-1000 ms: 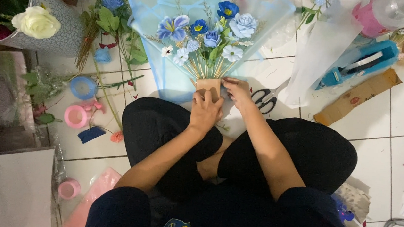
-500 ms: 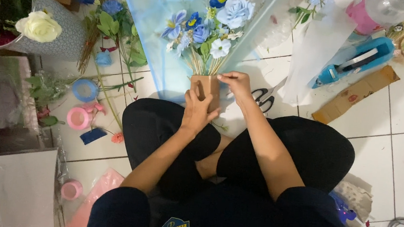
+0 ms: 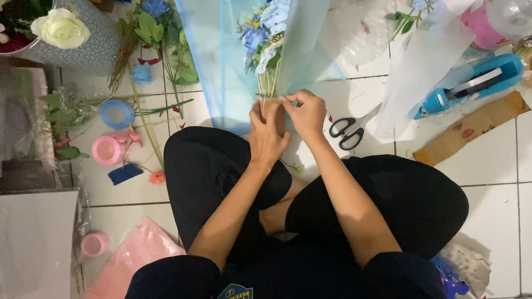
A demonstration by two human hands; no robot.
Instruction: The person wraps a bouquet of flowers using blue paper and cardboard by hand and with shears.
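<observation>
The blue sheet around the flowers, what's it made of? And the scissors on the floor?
The blue sheet looks like thin, see-through wrapping film or paper: the floor tiles show faintly through it, and it folds softly where the left hand and right hand pinch it. The scissors seem to have dark plastic handles and pale metal blades, though they are small here.

Blue flowers [image 3: 271, 21], pale-blue wrap [image 3: 211, 42]

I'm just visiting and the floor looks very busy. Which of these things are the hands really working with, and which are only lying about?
In hand:
- left hand and right hand, pinching the stems
- blue flower bunch
- pale blue wrapping sheet

Lying about:
- scissors
- blue tape dispenser
- pink ribbon roll
- blue ribbon roll
- cardboard strip
- white rose
</observation>
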